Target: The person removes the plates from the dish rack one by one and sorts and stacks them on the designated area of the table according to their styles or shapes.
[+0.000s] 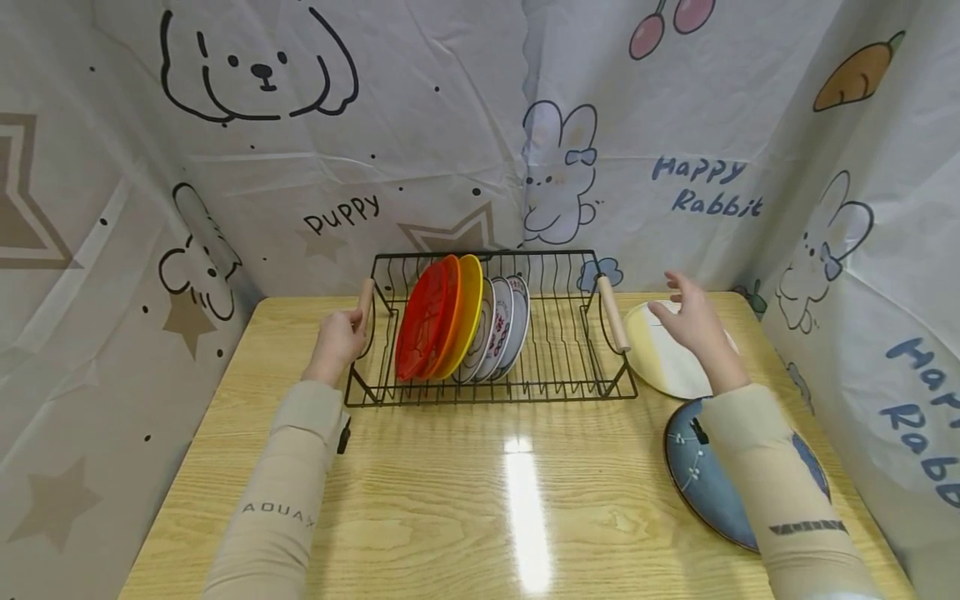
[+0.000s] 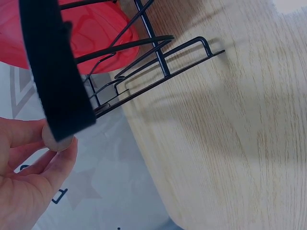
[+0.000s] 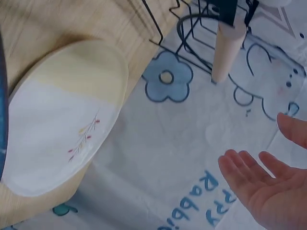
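A black wire dish rack (image 1: 558, 392) with wooden handles stands at the back of the table. Red plates (image 1: 422, 321), an orange plate (image 1: 452, 287), a yellow plate (image 1: 471, 312) and several white patterned plates (image 1: 517, 325) stand upright in its left and middle part. My left hand (image 1: 335, 340) grips the rack's left wooden handle (image 1: 366, 304), fingers curled round it in the left wrist view. Apart from the right wooden handle (image 1: 613, 312), my right hand (image 1: 697, 321) hovers with fingers spread and holds nothing.
Under and behind my right hand lies a white and pale yellow plate (image 3: 62, 124). Nearer, a large blue plate (image 1: 708, 492) lies partly beneath my right forearm. Printed cloth (image 1: 450, 125) walls in the table (image 1: 420, 500) at the back and both sides.
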Motion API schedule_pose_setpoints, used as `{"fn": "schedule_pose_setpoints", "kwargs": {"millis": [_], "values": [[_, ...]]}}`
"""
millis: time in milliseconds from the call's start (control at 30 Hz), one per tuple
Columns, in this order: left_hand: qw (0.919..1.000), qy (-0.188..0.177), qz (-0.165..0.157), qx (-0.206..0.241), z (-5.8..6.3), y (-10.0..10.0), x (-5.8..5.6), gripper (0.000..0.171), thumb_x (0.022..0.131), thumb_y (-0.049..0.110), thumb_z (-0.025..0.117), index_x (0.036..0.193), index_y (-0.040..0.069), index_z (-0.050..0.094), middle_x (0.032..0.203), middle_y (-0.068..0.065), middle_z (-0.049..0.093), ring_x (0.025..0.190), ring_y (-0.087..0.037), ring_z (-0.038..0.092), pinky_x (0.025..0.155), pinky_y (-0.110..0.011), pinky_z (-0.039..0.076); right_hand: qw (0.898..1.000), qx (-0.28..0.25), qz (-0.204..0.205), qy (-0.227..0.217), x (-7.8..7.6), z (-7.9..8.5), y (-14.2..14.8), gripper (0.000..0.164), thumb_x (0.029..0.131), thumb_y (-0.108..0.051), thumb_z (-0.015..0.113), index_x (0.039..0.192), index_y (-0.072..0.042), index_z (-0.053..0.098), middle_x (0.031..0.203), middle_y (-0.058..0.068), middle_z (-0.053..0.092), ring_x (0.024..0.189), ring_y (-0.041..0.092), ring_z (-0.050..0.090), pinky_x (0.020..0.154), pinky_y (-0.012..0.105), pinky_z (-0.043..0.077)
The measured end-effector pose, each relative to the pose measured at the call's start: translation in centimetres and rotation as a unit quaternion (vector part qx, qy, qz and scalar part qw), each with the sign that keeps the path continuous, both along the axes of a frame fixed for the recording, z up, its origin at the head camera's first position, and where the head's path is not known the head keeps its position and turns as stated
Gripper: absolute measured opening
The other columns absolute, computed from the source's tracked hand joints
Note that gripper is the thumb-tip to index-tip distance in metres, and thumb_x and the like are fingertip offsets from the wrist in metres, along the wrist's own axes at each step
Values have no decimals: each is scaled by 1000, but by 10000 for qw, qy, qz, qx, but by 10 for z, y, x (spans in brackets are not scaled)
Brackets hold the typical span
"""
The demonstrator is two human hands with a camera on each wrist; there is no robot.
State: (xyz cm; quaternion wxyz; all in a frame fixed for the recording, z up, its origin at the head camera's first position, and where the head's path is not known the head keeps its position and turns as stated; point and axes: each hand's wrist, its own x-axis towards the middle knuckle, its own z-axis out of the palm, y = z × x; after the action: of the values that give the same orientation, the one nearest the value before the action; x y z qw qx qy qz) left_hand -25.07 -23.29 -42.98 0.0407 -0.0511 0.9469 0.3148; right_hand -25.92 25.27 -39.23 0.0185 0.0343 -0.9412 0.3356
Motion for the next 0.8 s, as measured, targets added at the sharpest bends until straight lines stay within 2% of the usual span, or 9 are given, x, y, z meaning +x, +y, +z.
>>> {"fn": "schedule_pose_setpoints", "kwargs": {"millis": [233,367,433,600,700,800], "values": [[9999,-60,20,141,1,0,0,45,91,2,43,135,-6,36,128,-30,44,108,-38,50,77,-41,47,9946,165,365,-953,-18,-9,-21,62,92,-18,50,141,6,20,133,33,33,115,47,41,89,53,40],[9998,-93,2,154,0,0,1,45,92,3,42,135,-6,35,129,-30,44,107,-38,50,76,-40,47,9903,205,442,-1303,-21,-12,-30,60,92,-17,50,139,8,23,128,34,38,109,46,46,85,52,43],[9999,-78,1,143,0,0,1,45,92,3,42,135,-6,35,129,-30,44,108,-38,50,75,-40,47,9877,55,451,-1498,-22,-14,-33,60,91,-15,50,139,9,23,125,35,42,105,44,50,82,49,47],[9999,-36,13,154,0,0,1,45,92,2,42,135,-7,35,127,-30,45,107,-38,51,76,-40,47,9805,-400,342,-1895,-25,-21,-39,61,87,-7,50,138,12,23,113,35,51,91,38,59,71,39,53],[9999,7,-10,129,-1,0,1,44,91,1,43,134,-7,37,125,-31,46,105,-38,52,75,-40,48,9781,-459,213,-2017,-25,-23,-40,58,86,-5,51,136,13,27,107,33,52,81,31,62,66,36,54],[9999,54,-35,106,-2,-1,1,43,91,1,43,133,-8,38,123,-32,47,104,-39,53,74,-40,48,9753,-524,53,-2144,-26,-23,-41,56,86,-5,52,134,12,29,105,31,50,77,27,61,65,34,54]]}}
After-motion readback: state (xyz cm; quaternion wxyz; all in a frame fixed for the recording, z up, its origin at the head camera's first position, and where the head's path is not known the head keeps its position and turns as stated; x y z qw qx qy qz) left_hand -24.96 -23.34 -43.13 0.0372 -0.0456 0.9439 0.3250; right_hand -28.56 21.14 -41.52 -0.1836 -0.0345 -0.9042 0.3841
